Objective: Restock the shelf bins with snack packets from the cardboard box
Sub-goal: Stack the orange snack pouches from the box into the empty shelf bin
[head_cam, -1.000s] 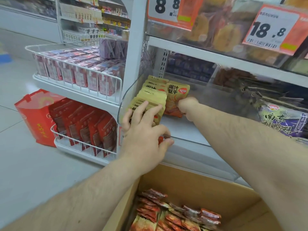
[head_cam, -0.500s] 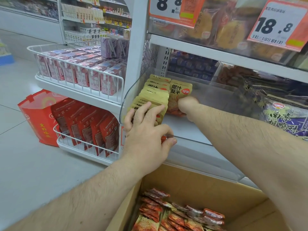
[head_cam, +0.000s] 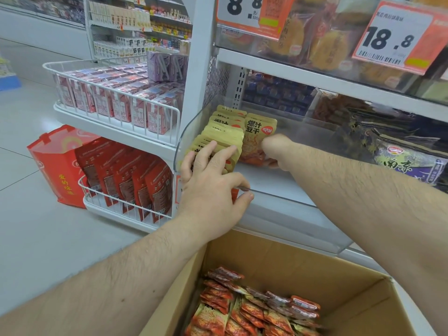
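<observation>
- At about 9 o'clock of the view, a red bag (head_cam: 57,163) stands on the floor beside a wire basket (head_cam: 116,204) of red pouches; neither belongs to this step.
- The left hand (head_cam: 213,190) has its fingers spread over the front of the row of yellow snack packets (head_cam: 223,139) at the left end of the clear shelf bin (head_cam: 278,202), with the thumb hooked at the bin's front lip. Set against a second ago, it has barely moved; it keeps bracing the row upright.
- Just to the 3 o'clock side of that row, the right hand (head_cam: 275,151) is curled round the lower part of a single upright packet (head_cam: 258,139), front face toward the camera. This too matches the earlier pictures closely, apart from a slight shift of the head.
- So little has changed: I judge the packet is being seated beside the row, not yet let go.
- At 6 o'clock, the cardboard box (head_cam: 278,258) lies open with many orange-red packets (head_cam: 254,309) inside, so a good deal of restocking remains.
- The bin's floor toward 3 o'clock shows bare, leaving room.
</observation>
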Available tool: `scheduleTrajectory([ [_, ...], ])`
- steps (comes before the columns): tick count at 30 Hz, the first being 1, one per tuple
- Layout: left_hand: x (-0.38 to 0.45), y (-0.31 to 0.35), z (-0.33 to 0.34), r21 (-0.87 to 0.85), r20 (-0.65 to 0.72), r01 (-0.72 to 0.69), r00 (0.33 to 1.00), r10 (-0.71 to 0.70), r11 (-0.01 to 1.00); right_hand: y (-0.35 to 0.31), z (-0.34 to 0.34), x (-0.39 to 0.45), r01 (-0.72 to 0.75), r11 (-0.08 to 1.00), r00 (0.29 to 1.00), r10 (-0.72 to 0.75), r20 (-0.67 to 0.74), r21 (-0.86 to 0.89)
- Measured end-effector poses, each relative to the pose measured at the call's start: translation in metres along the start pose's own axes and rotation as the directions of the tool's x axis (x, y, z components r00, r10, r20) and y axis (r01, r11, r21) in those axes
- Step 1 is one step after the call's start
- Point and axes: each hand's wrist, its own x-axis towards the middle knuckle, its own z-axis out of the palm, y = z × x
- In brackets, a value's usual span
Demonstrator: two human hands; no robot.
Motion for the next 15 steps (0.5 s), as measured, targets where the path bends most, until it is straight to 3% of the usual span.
scheduleTrajectory([
  [4,-0.003,0.014,-0.011,-0.001,-0.050,-0.027,0.998,0.027,1.000,0.000,-0.022,-0.027,0.034,0.994,0.997,-0.040,-0.058,-0.100],
  [6,-0.005,0.024,-0.015,-0.046,-0.115,-0.082,0.990,0.076,0.996,0.002,-0.034,-0.055,0.113,0.964,0.977,-0.152,-0.151,-0.242],
  [8,-0.011,0.034,-0.018,-0.129,-0.119,-0.144,0.984,0.129,0.981,0.010,-0.043,-0.086,0.263,0.891,0.902,-0.363,-0.232,-0.370],
  [9,-0.016,0.038,-0.018,-0.194,-0.055,-0.140,0.990,0.132,0.971,0.018,-0.044,-0.101,0.401,0.814,0.811,-0.528,-0.251,-0.420],
  [11,-0.027,0.043,-0.017,-0.279,0.213,-0.025,0.973,0.087,0.960,0.037,-0.042,-0.131,0.689,0.541,0.502,-0.836,-0.221,-0.482],
  [12,-0.032,0.043,-0.015,-0.252,0.362,0.038,0.931,0.058,0.967,0.048,-0.039,-0.145,0.776,0.413,0.357,-0.911,-0.206,-0.477],
  [13,-0.035,0.042,-0.013,-0.206,0.486,0.067,0.873,0.043,0.976,0.061,-0.035,-0.159,0.823,0.332,0.258,-0.941,-0.219,-0.460],
  [14,-0.040,0.042,-0.010,-0.169,0.579,0.078,0.814,0.035,0.983,0.077,-0.030,-0.172,0.848,0.306,0.219,-0.946,-0.240,-0.433],
  [15,-0.045,0.043,-0.007,-0.130,0.656,0.065,0.753,0.037,0.989,0.095,-0.023,-0.184,0.857,0.321,0.234,-0.940,-0.250,-0.404],
])
